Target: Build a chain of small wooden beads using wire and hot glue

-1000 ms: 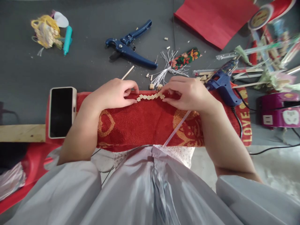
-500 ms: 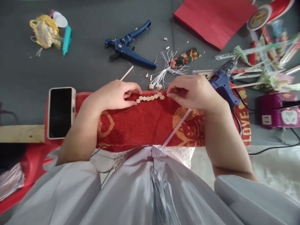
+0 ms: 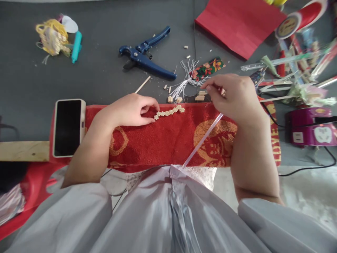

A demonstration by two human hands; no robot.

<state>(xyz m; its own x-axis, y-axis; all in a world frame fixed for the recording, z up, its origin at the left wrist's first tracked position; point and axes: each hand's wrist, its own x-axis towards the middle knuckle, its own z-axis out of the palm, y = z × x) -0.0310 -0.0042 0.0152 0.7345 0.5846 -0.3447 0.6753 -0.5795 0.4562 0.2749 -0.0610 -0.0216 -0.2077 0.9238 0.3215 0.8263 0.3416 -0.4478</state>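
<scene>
A wavy strip of small pale pieces [image 3: 170,112] lies on the red towel [image 3: 158,140]. My left hand [image 3: 134,109] rests at the strip's left end, thumb and index finger curved with a gap between them and the thumb tip by the end piece. Raised at the towel's far edge, my right hand [image 3: 231,95] is closed, its fingertips near the white threads [image 3: 188,80]; what it holds, if anything, is too small to name. Short pale sticks [image 3: 201,95] lie below its fingertips, and small bundled pieces [image 3: 170,99] sit beyond the strip.
Blue cutters [image 3: 147,59] and red paper [image 3: 239,24] lie at the back. A phone [image 3: 68,127] is at the left, yellow thread [image 3: 54,37] behind it. On the right are a ribbon spool [image 3: 289,25], a purple box [image 3: 308,130], cables and cluttered sticks.
My right hand has moved right and away from the strip's right end, uncovering the short pale sticks and now covering most of the blue glue gun. My left hand has barely moved.
</scene>
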